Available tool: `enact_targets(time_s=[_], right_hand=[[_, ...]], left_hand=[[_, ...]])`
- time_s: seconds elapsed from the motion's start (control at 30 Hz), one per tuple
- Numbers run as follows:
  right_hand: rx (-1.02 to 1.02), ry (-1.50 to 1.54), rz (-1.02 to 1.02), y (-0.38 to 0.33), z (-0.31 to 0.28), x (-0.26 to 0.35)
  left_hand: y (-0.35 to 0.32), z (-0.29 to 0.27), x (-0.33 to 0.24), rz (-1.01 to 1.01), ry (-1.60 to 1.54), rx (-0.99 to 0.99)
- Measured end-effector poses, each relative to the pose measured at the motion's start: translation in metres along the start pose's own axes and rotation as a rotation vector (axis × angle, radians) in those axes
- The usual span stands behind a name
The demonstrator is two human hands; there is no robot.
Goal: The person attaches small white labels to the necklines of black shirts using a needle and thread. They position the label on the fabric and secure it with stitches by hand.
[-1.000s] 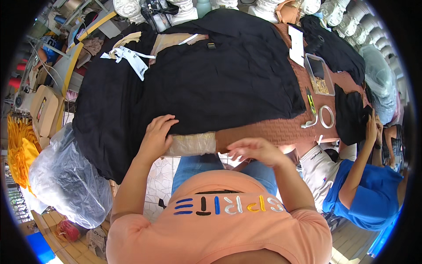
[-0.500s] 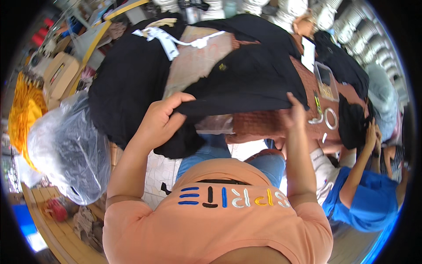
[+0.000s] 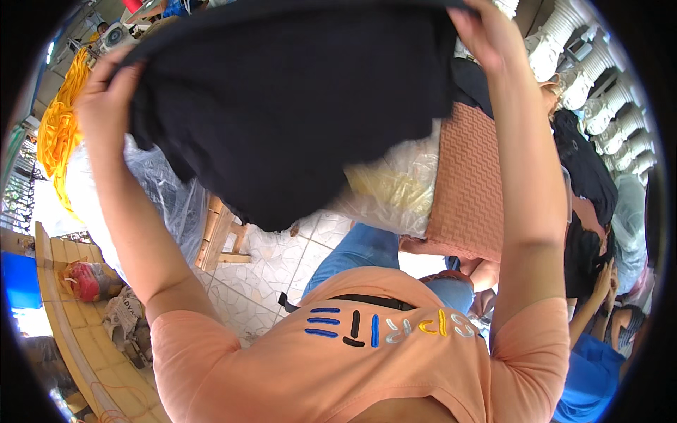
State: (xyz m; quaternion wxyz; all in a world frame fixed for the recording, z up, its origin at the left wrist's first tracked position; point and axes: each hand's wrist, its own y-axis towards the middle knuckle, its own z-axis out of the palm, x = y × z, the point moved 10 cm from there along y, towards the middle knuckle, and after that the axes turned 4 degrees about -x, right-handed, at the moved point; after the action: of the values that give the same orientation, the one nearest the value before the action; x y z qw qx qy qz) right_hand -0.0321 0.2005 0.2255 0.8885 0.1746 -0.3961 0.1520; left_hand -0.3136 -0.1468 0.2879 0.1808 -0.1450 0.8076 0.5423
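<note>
A large black garment (image 3: pixel 296 106) hangs lifted in the air in front of me, filling the upper middle of the view. My left hand (image 3: pixel 106 84) grips its left edge at the upper left. My right hand (image 3: pixel 483 28) grips its right edge near the top. Both arms are raised high. The garment hides most of the table behind it.
A brown patterned tablecloth (image 3: pixel 469 183) drapes the table edge, with a clear plastic bag (image 3: pixel 395 187) beside it. A big plastic-wrapped bundle (image 3: pixel 159 197) and a wooden stool (image 3: pixel 222 236) stand at left. A person in blue (image 3: pixel 592 366) sits at lower right. More black garments (image 3: pixel 585 166) lie at right.
Both hands have gone from resting on the black garment on the table to gripping its edges and raising it high. The camera has tilted with the lift.
</note>
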Motion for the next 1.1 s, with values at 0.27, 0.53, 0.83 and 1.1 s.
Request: enact_targets(time_s=[0.27, 0.53, 0.83, 1.1], right_hand=[[0.392, 0.077, 0.005, 0.116, 0.110, -0.051], [0.052, -0.312, 0.459, 0.136, -0.060, -0.263], [0.244, -1.158, 0.300, 0.126, -0.147, -0.147], [0.320, -1.508, 0.071, 0.027, -0.239, -0.071]], left_hand=[[0.009, -0.042, -0.037, 0.119, 0.444, -0.170], [-0.180, 0.162, 0.016, -0.137, 0.023, 0.484], [-0.175, 0.159, -0.010, -0.032, -0.053, 0.538], [-0.141, 0.196, -0.044, 0.152, -0.055, 0.806]])
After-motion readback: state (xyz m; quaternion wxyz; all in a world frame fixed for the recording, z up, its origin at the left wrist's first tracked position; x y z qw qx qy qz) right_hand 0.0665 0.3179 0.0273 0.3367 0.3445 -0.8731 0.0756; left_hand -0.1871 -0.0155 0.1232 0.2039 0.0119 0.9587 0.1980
